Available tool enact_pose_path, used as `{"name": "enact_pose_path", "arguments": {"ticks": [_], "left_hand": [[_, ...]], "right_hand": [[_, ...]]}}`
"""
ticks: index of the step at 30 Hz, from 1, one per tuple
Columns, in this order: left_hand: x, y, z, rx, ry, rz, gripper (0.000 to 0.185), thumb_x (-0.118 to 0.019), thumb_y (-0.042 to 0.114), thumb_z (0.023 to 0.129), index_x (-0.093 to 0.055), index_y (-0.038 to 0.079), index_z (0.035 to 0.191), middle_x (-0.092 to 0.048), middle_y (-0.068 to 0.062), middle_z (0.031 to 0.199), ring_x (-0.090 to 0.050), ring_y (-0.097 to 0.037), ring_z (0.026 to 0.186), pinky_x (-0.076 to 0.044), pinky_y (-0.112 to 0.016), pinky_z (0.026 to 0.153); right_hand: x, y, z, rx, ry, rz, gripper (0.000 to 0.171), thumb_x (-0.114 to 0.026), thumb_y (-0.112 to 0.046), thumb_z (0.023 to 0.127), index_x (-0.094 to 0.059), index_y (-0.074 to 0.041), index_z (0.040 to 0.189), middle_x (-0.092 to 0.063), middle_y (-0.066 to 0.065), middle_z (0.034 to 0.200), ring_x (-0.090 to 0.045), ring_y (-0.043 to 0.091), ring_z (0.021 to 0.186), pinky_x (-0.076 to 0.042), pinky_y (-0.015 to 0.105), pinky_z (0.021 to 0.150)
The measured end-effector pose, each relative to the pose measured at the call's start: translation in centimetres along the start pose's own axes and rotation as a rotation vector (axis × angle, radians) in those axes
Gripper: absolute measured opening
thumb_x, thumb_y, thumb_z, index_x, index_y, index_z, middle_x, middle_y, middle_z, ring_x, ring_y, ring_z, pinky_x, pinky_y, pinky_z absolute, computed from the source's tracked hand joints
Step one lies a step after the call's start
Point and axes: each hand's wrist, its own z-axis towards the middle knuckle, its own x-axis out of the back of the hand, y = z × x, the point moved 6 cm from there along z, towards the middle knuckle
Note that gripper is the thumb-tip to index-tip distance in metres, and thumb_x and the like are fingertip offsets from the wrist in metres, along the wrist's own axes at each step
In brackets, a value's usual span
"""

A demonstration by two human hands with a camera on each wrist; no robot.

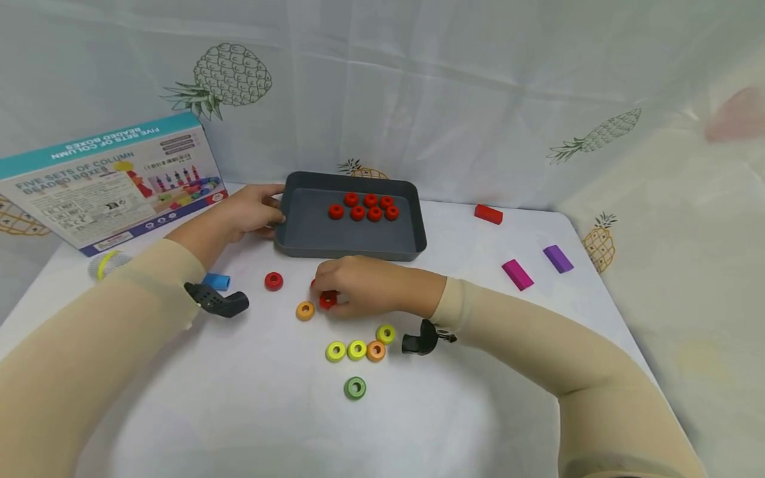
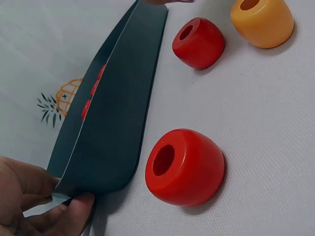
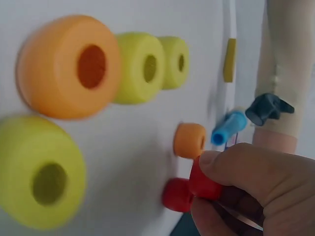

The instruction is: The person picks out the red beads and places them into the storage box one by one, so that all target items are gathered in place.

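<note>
My left hand [image 1: 251, 211] grips the left wall of a dark grey tray [image 1: 311, 249]; in the left wrist view its thumb and fingers pinch the tray's rim. Several red beads lie inside the tray. In front of it, my right hand [image 1: 364, 285] pinches a red bead [image 3: 203, 182] between thumb and finger. Another red bead [image 3: 177, 194], mostly covered by the hand in the head view, sits right beside the held one. An orange bead [image 1: 305, 311] lies just left of the right hand, and a single red bead [image 1: 273, 281] farther left.
Nearer the front are yellow beads [image 1: 336, 351], an orange one [image 1: 376, 350] and a green bead [image 1: 355, 388]. Red [image 1: 489, 214], magenta [image 1: 517, 274] and purple [image 1: 558, 259] blocks lie right. A printed box [image 1: 113, 182] leans at back left, near a blue cylinder [image 1: 216, 281].
</note>
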Motion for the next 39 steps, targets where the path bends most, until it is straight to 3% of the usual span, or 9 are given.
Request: {"name": "enact_pose_path", "arguments": {"ticks": [8, 15, 20, 28, 39], "left_hand": [[-0.1, 0.1, -0.2, -0.009, -0.014, 0.007, 0.077, -0.055, 0.007, 0.100, -0.014, 0.021, 0.164, -0.040, -0.026, 0.152, -0.052, -0.038, 0.120, -0.056, -0.043, 0.096], [-0.2, 0.4, -0.4, -0.013, -0.006, 0.010, 0.076, -0.055, 0.006, 0.100, -0.017, 0.020, 0.164, -0.041, -0.025, 0.151, -0.053, -0.037, 0.117, -0.058, -0.038, 0.091], [-0.2, 0.3, -0.4, -0.008, 0.000, 0.009, 0.076, -0.055, 0.007, 0.100, -0.015, 0.020, 0.164, -0.040, -0.025, 0.151, -0.052, -0.037, 0.118, -0.057, -0.041, 0.095], [-0.1, 0.1, -0.4, -0.003, 0.007, 0.009, 0.077, -0.055, 0.007, 0.101, -0.014, 0.020, 0.164, -0.039, -0.026, 0.152, -0.053, -0.038, 0.119, -0.054, -0.045, 0.099], [0.0, 0.1, -0.4, 0.001, 0.017, 0.007, 0.075, -0.055, 0.007, 0.100, -0.018, 0.021, 0.164, -0.042, -0.024, 0.150, -0.054, -0.036, 0.117, -0.057, -0.038, 0.093]], "right_hand": [[2.1, 0.8, 0.0, -0.031, 0.029, -0.001, 0.027, -0.072, -0.015, 0.090, -0.073, -0.013, 0.117, -0.066, -0.006, 0.107, -0.058, 0.005, 0.094, -0.048, 0.014, 0.082], [4.6, 2.0, -0.2, -0.068, 0.063, -0.018, 0.025, -0.071, -0.013, 0.090, -0.073, -0.012, 0.115, -0.066, -0.005, 0.108, -0.059, 0.006, 0.095, -0.050, 0.016, 0.083], [6.3, 3.3, -0.5, -0.091, 0.095, -0.011, 0.021, -0.071, -0.012, 0.090, -0.073, -0.011, 0.112, -0.067, -0.005, 0.108, -0.059, 0.007, 0.098, -0.053, 0.021, 0.086], [8.7, 6.5, -1.5, -0.164, 0.156, 0.016, 0.022, -0.074, -0.008, 0.088, -0.073, -0.008, 0.110, -0.067, 0.002, 0.110, -0.065, 0.012, 0.097, -0.056, 0.025, 0.087], [11.2, 12.7, -4.2, -0.368, 0.205, 0.095, 0.027, -0.072, -0.005, 0.085, -0.073, -0.004, 0.112, -0.070, 0.009, 0.112, -0.066, 0.019, 0.097, -0.056, 0.032, 0.088]]}}
